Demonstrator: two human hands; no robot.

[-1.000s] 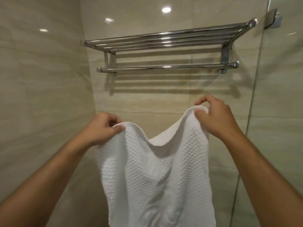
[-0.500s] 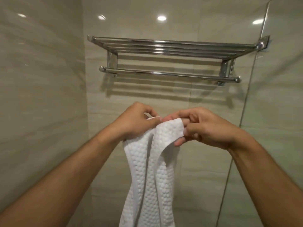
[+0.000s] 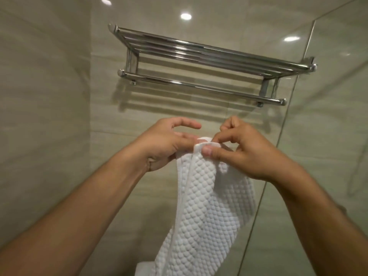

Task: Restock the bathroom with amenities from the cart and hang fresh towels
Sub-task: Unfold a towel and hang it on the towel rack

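The beige tiled wall (image 3: 49,116) fills the view, with a glass panel (image 3: 328,136) at the right side. On the wall is fixed a chrome towel rack (image 3: 199,50) with a single bar (image 3: 199,86) under it; nothing hangs on them. Below the bar, apart from it, the white waffle towel (image 3: 205,206) hangs down folded in its length, between the two forearms. The right hand (image 3: 251,154) pinches the top edge of the towel between the thumb and the curled fingers. The left hand (image 3: 165,144) touches the same edge from the left; its forefinger is stretched out free above, and how the lower fingers hold the cloth I cannot tell.
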